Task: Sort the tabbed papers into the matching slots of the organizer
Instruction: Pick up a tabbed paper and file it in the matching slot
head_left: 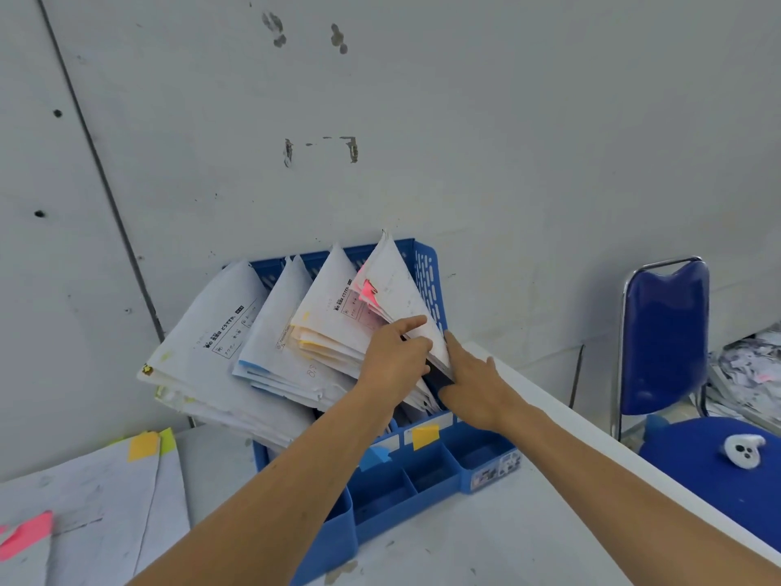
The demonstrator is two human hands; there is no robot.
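A blue slotted organizer (427, 268) stands against the wall on the white table. Its slots hold leaning paper stacks: a far-left stack (203, 348), a blue-tabbed stack (274, 344), a yellow-tabbed stack (329, 323) and a pink-tabbed stack (393, 281) in the rightmost slot. My left hand (395, 357) grips the lower edge of the pink-tabbed stack, index finger stretched across the top sheet. My right hand (473, 378) presses straight fingers against that stack's right side. Blue (374, 456) and yellow (424, 436) labels mark the slot fronts.
Loose papers (84, 509) with yellow, green and pink tabs lie on the table at the lower left. A blue chair (667, 332) stands to the right, with a small white object (744, 450) on its seat. More papers (748, 374) are piled at the far right.
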